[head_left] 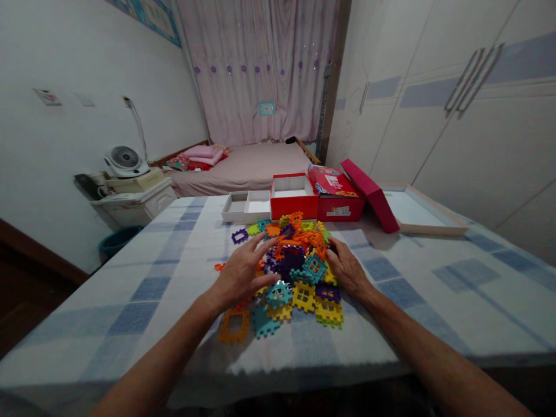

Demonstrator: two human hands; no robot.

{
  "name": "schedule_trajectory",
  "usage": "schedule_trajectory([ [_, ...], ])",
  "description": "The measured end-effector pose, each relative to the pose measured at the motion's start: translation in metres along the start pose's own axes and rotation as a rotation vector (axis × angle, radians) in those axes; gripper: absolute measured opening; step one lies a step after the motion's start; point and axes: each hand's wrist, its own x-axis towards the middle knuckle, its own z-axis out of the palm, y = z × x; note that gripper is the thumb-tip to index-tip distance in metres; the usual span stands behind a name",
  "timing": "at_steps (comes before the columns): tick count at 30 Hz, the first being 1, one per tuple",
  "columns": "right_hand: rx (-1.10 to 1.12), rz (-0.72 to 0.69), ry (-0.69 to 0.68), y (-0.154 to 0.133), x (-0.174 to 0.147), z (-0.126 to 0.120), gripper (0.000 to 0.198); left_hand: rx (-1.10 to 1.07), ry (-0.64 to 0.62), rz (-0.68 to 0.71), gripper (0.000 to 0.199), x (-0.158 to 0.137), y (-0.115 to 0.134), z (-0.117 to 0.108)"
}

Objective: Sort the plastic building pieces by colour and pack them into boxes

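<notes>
A heap of colourful plastic interlocking building pieces (289, 263) with notched edges lies in front of me on the table. My left hand (245, 269) rests at the heap's left side, fingers spread over the pieces and gripping none. On the right side, my right hand (346, 266) lies against the pile, its fingertips partly hidden among the pieces. Near the front are a yellow window piece (303, 296), a turquoise piece (264, 321) and an orange frame piece (235, 325). A purple frame piece (239, 236) sits apart at the back left.
Behind the heap stand a white divided tray (245, 218), an open red box (294, 207) and a red printed box (341, 207). A dark red lid (370, 196) leans there beside a shallow pale box lid (434, 230). A checked cloth (174, 278) covers the table.
</notes>
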Motion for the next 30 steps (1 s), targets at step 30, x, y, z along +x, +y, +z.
schedule_trajectory([
  [30,-0.063,-0.022,-0.012,0.003,0.002,0.004,0.047,0.002,-0.059,-0.127,0.066,-0.003,-0.049,0.025],
])
